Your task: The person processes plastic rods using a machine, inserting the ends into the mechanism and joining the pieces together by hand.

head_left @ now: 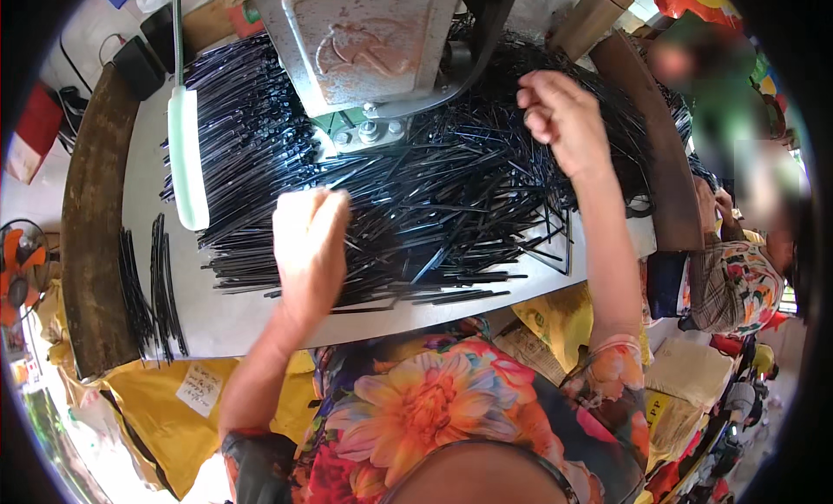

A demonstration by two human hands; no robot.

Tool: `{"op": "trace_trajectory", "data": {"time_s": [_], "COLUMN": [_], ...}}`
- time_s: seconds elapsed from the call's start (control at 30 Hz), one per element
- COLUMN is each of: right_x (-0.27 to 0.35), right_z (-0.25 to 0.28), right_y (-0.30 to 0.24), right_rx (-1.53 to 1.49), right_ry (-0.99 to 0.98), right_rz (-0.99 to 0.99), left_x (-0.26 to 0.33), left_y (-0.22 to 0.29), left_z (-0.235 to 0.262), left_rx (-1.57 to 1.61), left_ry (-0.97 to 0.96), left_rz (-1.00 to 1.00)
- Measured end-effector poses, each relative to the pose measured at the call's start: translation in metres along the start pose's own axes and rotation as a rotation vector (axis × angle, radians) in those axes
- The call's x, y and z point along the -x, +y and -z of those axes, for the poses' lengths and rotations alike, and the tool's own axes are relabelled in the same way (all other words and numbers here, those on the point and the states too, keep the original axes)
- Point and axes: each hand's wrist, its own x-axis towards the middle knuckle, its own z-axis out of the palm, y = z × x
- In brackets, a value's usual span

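Thin black rods (pixel 434 217) lie in a thick tangled heap over the white tabletop (pixel 234 317). A metal machine (pixel 373 48) with a raised umbrella emblem stands among them, its bolted base (pixel 368 132) lit brightly. My left hand (pixel 311 243) is closed over the near left part of the heap, in front of that base; glare hides whatever its fingers may hold. To the right of the machine, my right hand (pixel 562 126) is raised over the far rods, fingers curled in. Anything in its grip is too small or hidden to make out.
A pale green lamp (pixel 188 161) hangs at the left above neatly aligned rods (pixel 247 105). Curved boards (pixel 95 226) edge the table at left and right. A brown cylinder (pixel 599 18) stands behind. Other people (pixel 737 270) sit at the far right. Yellow sacks (pixel 173 417) lie below.
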Motion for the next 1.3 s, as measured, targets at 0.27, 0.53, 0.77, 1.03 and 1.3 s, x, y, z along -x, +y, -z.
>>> {"op": "trace_trajectory", "data": {"time_s": [0.27, 0.53, 0.77, 1.03, 1.3], "right_x": [0.033, 0.025, 0.030, 0.042, 0.041], "right_z": [-0.054, -0.082, -0.093, -0.086, -0.089], "right_y": [0.029, 0.046, 0.050, 0.042, 0.043], "right_rx": [-0.115, -0.313, -0.436, -0.185, -0.017], "right_ry": [-0.118, -0.108, -0.089, -0.304, -0.400], "right_rz": [-0.155, -0.162, -0.145, -0.213, -0.070], "left_x": [-0.024, -0.037, -0.027, -0.031, -0.034], "left_y": [-0.028, -0.007, -0.006, 0.006, 0.014], "left_z": [-0.024, -0.006, 0.002, 0.008, 0.010], "left_rx": [-0.203, -0.109, 0.513, 0.368, 0.690], "left_ry": [-0.358, -0.162, -0.249, -0.325, -0.441], "left_rz": [0.039, 0.035, 0.607, 0.656, 0.811]}}
